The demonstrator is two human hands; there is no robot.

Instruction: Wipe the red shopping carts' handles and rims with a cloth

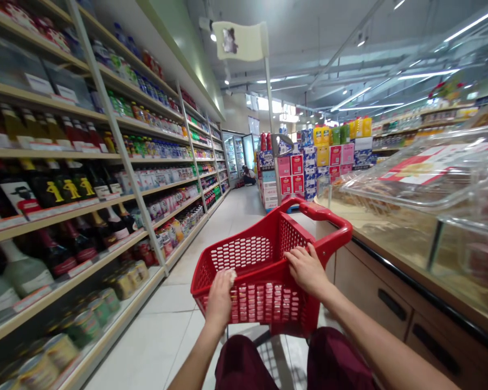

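A red plastic shopping cart (252, 295) with perforated sides stands right in front of my knees, its handle (341, 230) at the far right end. My left hand (218, 300) is at the near rim, fingers closed around a crumpled white tissue (231, 275) that touches the basket edge. Farther right along the same rim, my right hand (308, 272) is wrapped over the edge, thumb and fingers gripping it. The basket's floor is mostly hidden by the near wall.
Shelves of bottles (69, 189) and cans run along the left. A wooden counter (368, 273) with clear plastic food boxes (427, 168) borders the right. Stacked cartons (296, 173) stand ahead. Down the tiled aisle (231, 214), a person (249, 175) crouches near glass-door fridges (236, 151).
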